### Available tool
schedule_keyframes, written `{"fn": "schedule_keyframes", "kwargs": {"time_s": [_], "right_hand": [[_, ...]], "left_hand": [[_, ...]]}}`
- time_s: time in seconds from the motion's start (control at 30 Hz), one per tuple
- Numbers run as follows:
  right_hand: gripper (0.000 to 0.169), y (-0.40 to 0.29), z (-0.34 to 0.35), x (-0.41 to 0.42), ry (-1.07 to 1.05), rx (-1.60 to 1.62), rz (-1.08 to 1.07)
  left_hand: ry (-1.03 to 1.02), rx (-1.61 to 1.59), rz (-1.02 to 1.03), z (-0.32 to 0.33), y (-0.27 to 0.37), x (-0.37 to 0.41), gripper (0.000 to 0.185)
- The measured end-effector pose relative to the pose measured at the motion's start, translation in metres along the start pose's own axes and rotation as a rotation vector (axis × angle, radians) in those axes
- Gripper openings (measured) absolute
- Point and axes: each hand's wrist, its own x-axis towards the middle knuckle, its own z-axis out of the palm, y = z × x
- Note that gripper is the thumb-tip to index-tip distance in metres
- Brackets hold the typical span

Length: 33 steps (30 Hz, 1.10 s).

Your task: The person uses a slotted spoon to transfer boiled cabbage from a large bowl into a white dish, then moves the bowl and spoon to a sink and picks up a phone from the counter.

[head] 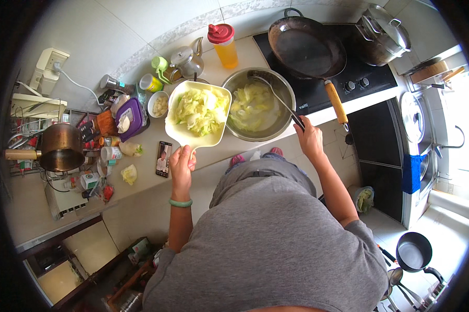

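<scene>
My left hand (183,167) grips the handle of a pale cream square dish (174,132), holding it over the counter. Pale green chopped cabbage leaves (201,110) are heaped in it. Right beside it is a wide stainless steel basin (291,89), where more leaves (254,105) lie in cloudy liquid. In my right hand (310,136) is the black handle of a metal ladle (280,99). The ladle's dark head rests inside the basin, near its far wall. The dish's right edge overlaps the basin's left rim; whether they touch I cannot tell.
A dark wok (306,46) with a wooden handle sits on the black cooktop (353,76), near a lidded steel pot (384,37). Behind the basin stands a red-lidded jug (224,46). A bowl of garlic (158,104), a phone (164,159) and a cabbage piece (129,174) lie to the left.
</scene>
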Motion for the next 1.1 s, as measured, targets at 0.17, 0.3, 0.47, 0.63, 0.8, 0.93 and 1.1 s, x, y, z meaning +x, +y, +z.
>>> {"fn": "schedule_keyframes", "kwargs": {"time_s": [0.17, 0.3, 0.47, 0.63, 0.8, 0.93, 1.1], "right_hand": [[0.030, 0.000, -0.012, 0.024, -0.271, 0.318, 0.241], [0.032, 0.008, -0.012, 0.032, -0.439, 0.434, 0.347], [0.031, 0.000, -0.024, 0.034, -0.631, 0.374, 0.357], [0.030, -0.010, -0.037, 0.022, -0.695, 0.508, 0.513], [0.028, -0.011, -0.046, 0.015, -0.778, 0.723, 0.725], [0.027, -0.002, -0.029, 0.002, -0.822, 1.007, 0.916], [0.029, -0.016, -0.013, -0.009, -0.811, 1.193, 1.022]], "left_hand": [[0.026, -0.067, -0.010, 0.011, -0.003, -0.004, 0.031], [0.001, -0.111, 0.013, 0.011, -0.008, -0.002, 0.031], [0.027, -0.119, -0.001, 0.009, -0.006, -0.005, 0.031], [0.052, -0.099, -0.025, 0.004, -0.004, -0.007, 0.031], [0.030, -0.109, -0.018, 0.002, -0.005, -0.008, 0.031], [0.012, -0.108, -0.032, 0.003, -0.007, -0.005, 0.031], [0.013, -0.124, -0.035, 0.004, -0.013, -0.002, 0.031]]}}
